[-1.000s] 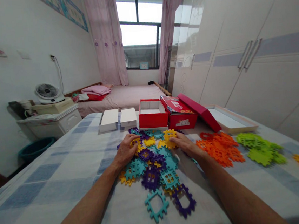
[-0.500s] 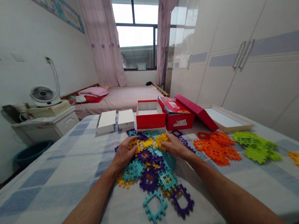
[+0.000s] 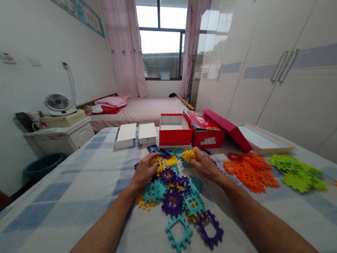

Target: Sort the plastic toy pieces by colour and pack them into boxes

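**Left hand (image 3: pixel 144 171) and right hand (image 3: pixel 204 164) work at the far end of a mixed pile (image 3: pixel 172 201)**

Under the grip lies a blue-and-white checked cloth (image 3: pixel 72 183). Just beyond the hands stand two white boxes (image 3: pixel 126 135), an open red box (image 3: pixel 175 137) and a lidded one. Right of the grip lie orange pieces (image 3: pixel 252 172), then green pieces (image 3: pixel 298 171). Farther ahead are a pink bed (image 3: pixel 145 107) and a window (image 3: pixel 161 39); a wardrobe (image 3: pixel 303 101) rises on the right, a fan (image 3: pixel 59 103) on the left.

Half a second ago, the right yellow piece (image 3: pixel 188 155) was up against the middle yellow piece (image 3: pixel 170 161); now a gap separates them, and the right hand has moved outward.

Both forearms reach forward. The right hand pinches its piece between thumb and fingers; the left grasps the left yellow piece (image 3: pixel 160 164), just beside the middle one. Whether those two are joined cannot be told.
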`<state>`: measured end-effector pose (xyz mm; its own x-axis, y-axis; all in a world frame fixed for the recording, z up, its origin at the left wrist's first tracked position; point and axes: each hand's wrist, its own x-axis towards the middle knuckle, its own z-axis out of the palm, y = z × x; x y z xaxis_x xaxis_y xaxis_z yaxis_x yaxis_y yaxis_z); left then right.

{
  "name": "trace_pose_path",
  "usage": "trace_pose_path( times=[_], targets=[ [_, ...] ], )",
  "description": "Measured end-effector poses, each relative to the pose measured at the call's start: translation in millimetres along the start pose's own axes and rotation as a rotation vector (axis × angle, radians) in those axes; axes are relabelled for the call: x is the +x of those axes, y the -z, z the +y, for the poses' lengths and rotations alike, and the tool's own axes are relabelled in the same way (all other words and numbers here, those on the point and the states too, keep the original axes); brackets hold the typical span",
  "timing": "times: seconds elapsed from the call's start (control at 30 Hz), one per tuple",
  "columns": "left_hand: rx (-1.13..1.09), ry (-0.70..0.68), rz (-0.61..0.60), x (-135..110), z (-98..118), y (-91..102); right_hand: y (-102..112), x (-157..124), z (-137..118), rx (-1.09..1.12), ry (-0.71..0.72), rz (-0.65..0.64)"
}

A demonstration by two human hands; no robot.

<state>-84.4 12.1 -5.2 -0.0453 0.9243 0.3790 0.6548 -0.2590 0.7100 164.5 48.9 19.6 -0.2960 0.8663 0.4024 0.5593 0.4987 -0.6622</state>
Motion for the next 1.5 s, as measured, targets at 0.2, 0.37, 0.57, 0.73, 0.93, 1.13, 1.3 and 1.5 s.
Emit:
trace_pose_path(
  times=[0.2,0.37,0.57,0.73,0.93,1.13,1.3,1.5],
  targets=[
    [-0.146,0.056,0.029,1,-4,-2.3,16,2,-3,0.134,-0.052,0.015],
    [-0.342,0.106,0.044,3,-5,-4.0,23,3,-4,0.469,-0.111,-0.074],
    [-0.532,0.193,0.044,2,3,-4.7,14,1,-5,0.66,-0.188,-0.102],
    [-0.563,0.233,0.039,-1,9,-3.5,12,-1,-8,0.682,-0.199,-0.184],
    [-0.596,0.279,0.049,-2,15,-2.6,11,0,0,0.73,-0.261,-0.083],
    [-0.524,0.208,0.063,0,10,-3.7,2,-2,10,0.448,-0.209,-0.227],
    [-0.466,0.161,0.072,0,3,-5.6,2,1,-5,0.736,-0.304,-0.103],
    [-0.451,0.135,0.042,1,4,-6.0,-24,10,-38,1.012,-0.411,-0.224]
  ],
)
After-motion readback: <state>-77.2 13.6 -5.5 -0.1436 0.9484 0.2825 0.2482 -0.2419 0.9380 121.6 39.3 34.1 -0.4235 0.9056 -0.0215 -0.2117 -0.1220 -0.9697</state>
